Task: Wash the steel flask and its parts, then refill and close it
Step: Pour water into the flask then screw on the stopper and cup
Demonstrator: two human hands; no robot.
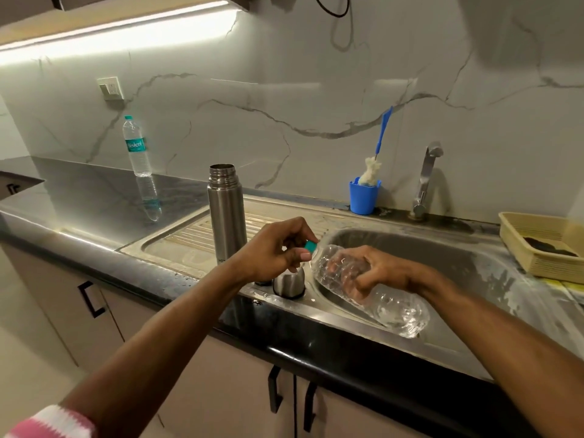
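Observation:
The steel flask [227, 213] stands upright and uncapped on the sink's drainboard [177, 240]. Its steel cup lid [289, 282] sits upside down near the front edge, and another small part beside it is mostly hidden behind my left wrist. My right hand [374, 270] grips a clear plastic water bottle [379, 295], tilted with its neck pointing left over the sink rim. My left hand [278, 251] pinches the bottle's teal cap [310, 246] between thumb and fingers.
A second labelled water bottle [136, 147] stands on the dark counter at the back left. A blue cup [364, 197] holding a bottle brush sits by the tap [425, 181]. A beige basket [543, 245] lies to the right of the sink basin [442, 248].

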